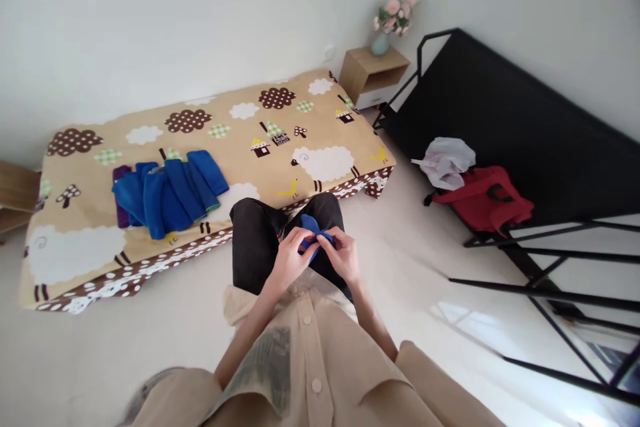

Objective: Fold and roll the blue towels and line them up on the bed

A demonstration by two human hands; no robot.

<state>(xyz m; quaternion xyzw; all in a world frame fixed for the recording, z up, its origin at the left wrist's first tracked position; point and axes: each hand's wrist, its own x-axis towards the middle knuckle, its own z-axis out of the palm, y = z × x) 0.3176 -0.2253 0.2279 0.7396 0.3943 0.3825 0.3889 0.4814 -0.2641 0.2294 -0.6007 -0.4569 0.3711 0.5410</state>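
Observation:
A small blue cloth (pixel 311 232) is held over my lap, above my dark trousers (pixel 257 240). My left hand (pixel 289 259) is closed on the cloth's left side. My right hand (pixel 345 255) pinches its right side. Most of the cloth is hidden by my fingers. A pile of several blue cloths (pixel 167 192) with a purple one under it lies on the bed (pixel 240 140) in front of me, to the left.
The low bed has a tan cover with sheep and clouds. A wooden nightstand (pixel 373 73) with a vase of pink flowers (pixel 395 17) stands at its far end. A black metal bed frame (pixel 510 120) at right bears a red bag (pixel 483 199) and a white plastic bag (pixel 447 161).

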